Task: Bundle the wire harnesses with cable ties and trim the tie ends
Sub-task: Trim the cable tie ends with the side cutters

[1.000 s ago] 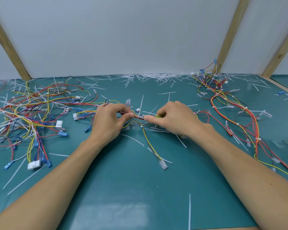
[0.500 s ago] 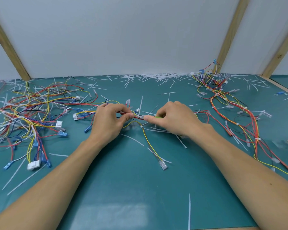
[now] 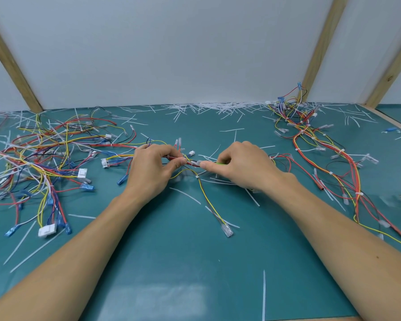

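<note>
- The wire harness [image 3: 190, 162] being worked lies at the middle of the teal surface [image 3: 171, 262], its red, yellow and black strands stretched between the two hands.
- A small white cable tie [image 3: 196, 162] sits on the strands in the narrow gap between the fingertips.
- The left hand [image 3: 152, 172] has its grip closed, thumb and forefinger pinching the harness just at 9 o'clock of the tie.
- The right hand [image 3: 241, 167] has its grip curled tight, pinching at the tie from 3 o'clock; a green item [image 3: 220, 163] peeks from under its fingers, too hidden to identify.
- One yellow-and-black lead [image 3: 208, 200] trails toward 5 o'clock, ending in a clear terminal [image 3: 227, 230].
- A loose tangle of harnesses [image 3: 44, 158] lies at 9 o'clock.
- A tied run of harnesses [image 3: 322, 154] stretches along 2 to 4 o'clock.
- Trimmed white tie ends [image 3: 218, 106] litter the far edge at 12 o'clock.
</note>
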